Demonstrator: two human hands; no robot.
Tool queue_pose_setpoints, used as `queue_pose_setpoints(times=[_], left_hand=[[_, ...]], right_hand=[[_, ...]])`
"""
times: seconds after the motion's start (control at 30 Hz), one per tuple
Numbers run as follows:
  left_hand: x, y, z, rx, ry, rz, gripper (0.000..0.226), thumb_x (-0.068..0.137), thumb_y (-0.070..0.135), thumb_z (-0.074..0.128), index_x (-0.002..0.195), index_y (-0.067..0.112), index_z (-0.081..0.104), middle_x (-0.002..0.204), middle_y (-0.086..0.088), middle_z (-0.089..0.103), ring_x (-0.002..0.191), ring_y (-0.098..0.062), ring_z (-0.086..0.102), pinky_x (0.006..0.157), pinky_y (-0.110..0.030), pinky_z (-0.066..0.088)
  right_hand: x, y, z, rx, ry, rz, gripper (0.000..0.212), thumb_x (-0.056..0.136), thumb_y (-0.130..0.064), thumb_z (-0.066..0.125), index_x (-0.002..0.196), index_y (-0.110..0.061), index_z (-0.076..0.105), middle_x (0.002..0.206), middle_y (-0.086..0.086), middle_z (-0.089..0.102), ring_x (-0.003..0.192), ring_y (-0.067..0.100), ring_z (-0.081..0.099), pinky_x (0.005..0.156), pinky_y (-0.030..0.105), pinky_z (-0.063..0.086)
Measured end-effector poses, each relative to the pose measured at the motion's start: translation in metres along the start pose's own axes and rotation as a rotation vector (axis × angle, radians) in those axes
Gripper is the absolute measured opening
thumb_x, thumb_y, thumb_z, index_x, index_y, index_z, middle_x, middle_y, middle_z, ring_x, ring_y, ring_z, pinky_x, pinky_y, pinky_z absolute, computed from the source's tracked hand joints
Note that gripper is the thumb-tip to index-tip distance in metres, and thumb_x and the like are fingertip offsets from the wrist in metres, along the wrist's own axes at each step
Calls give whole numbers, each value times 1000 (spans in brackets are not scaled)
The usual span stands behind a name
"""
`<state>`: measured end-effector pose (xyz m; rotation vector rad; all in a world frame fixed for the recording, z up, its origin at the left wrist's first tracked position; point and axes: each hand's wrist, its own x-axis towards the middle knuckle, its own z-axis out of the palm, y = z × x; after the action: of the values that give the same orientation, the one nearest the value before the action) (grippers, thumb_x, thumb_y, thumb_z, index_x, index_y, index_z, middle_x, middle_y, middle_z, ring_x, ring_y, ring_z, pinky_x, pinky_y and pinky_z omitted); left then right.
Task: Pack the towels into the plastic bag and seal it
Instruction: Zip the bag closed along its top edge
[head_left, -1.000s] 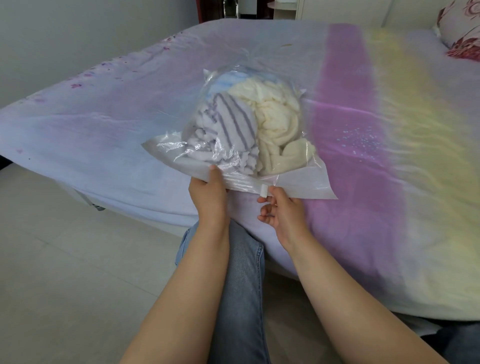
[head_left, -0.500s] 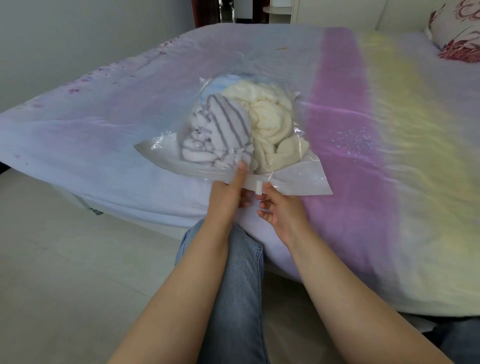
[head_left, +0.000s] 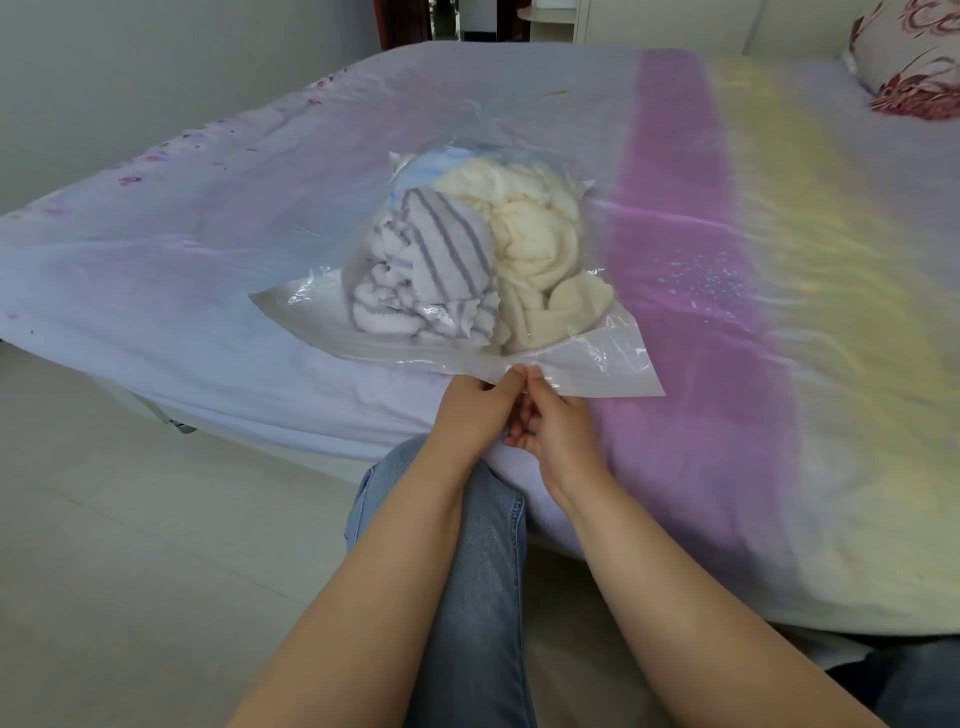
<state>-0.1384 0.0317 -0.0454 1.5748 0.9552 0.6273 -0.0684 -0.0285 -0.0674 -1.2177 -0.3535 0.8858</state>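
A clear plastic bag (head_left: 608, 366) lies on the bed near its front edge. Inside it are a white towel with grey stripes (head_left: 436, 265), a cream towel (head_left: 535, 249) and a pale blue towel (head_left: 431, 166) at the back. My left hand (head_left: 475, 410) and my right hand (head_left: 556, 426) meet at the bag's near mouth edge, thumbs side by side, both pinching the zip strip around its middle. The small white slider seen earlier is hidden under my fingers.
The bed (head_left: 779, 312) has a sheet in lilac, purple and yellow bands. A flowered pillow (head_left: 914, 62) lies at the far right. My jeans-clad knees (head_left: 467, 545) are against the bed's edge, with pale floor tiles (head_left: 130, 545) to the left.
My left hand has slid right along the bag's mouth edge until it meets my right hand. The white slider has gone out of sight under the fingers.
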Motion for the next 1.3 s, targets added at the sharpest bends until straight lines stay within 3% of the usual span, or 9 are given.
queue_pose_setpoints(times=[0.13, 0.27, 0.37, 0.57, 0.83, 1.0, 1.1, 1.17, 1.3], left_hand=[[-5, 3, 5, -249, 2, -69, 29, 89, 23, 58, 65, 5, 58, 53, -8, 54, 48, -19, 53, 47, -24, 42], [-5, 2, 9, -407, 75, -80, 30, 86, 17, 60, 58, 6, 53, 51, -11, 51, 41, -17, 49, 43, -21, 38], [-6, 2, 8, -499, 116, -71, 30, 82, 15, 61, 54, 7, 52, 50, -10, 50, 41, -17, 45, 43, -21, 36], [-3, 3, -5, -594, 221, -84, 42, 85, 8, 58, 47, 16, 43, 42, 4, 40, 39, -10, 35, 39, -18, 27], [2, -4, -25, -628, 306, -49, 61, 87, 9, 58, 30, 22, 40, 40, 9, 35, 39, -8, 28, 40, -20, 23], [1, -9, -27, -543, 290, -17, 56, 89, 15, 59, 35, 22, 47, 44, 5, 38, 42, -11, 30, 43, -23, 26], [-1, -9, -25, -487, 265, -4, 46, 90, 20, 59, 45, 18, 49, 44, 2, 45, 41, -12, 39, 44, -21, 33], [-4, -6, -22, -477, 236, -30, 47, 88, 24, 61, 43, 15, 51, 45, -3, 50, 42, -15, 47, 44, -21, 38], [-5, 2, -20, -534, 258, -49, 50, 90, 18, 59, 42, 14, 50, 40, 0, 48, 37, -11, 43, 39, -19, 36]], right_hand=[[0, -1, 1, 77, -46, 33, 30, 96, -29, 49, 76, -10, 60, 68, 12, 45, 55, 18, 45, 49, 26, 46], [-4, -5, 7, 123, -22, -12, 42, 96, -23, 50, 55, -14, 54, 49, 2, 43, 43, 13, 41, 48, 27, 38], [-5, -8, 11, 131, -5, -13, 42, 95, -20, 49, 54, -13, 52, 45, -1, 45, 42, 12, 45, 49, 27, 41], [3, -13, 6, 224, 42, 50, 33, 94, -16, 49, 62, -12, 43, 46, 0, 45, 43, 13, 53, 56, 32, 55], [21, -21, -19, 188, 113, 67, 32, 93, -15, 51, 62, -12, 43, 45, 1, 46, 45, 15, 53, 58, 35, 57], [18, -18, -9, 172, 171, 130, 33, 93, -36, 53, 67, -17, 47, 52, -1, 46, 45, 13, 47, 53, 28, 49], [5, -11, 24, 46, -94, 267, 44, 85, -61, 53, 70, -20, 53, 58, -2, 49, 52, 10, 47, 50, 23, 39], [2, -7, 46, -26, -98, 200, 38, 88, -48, 57, 63, -20, 56, 56, -2, 49, 53, 10, 46, 50, 23, 35], [1, -8, 62, -79, 92, 4, 34, 92, -26, 56, 61, -12, 58, 49, 0, 51, 44, 10, 47, 42, 19, 36]])
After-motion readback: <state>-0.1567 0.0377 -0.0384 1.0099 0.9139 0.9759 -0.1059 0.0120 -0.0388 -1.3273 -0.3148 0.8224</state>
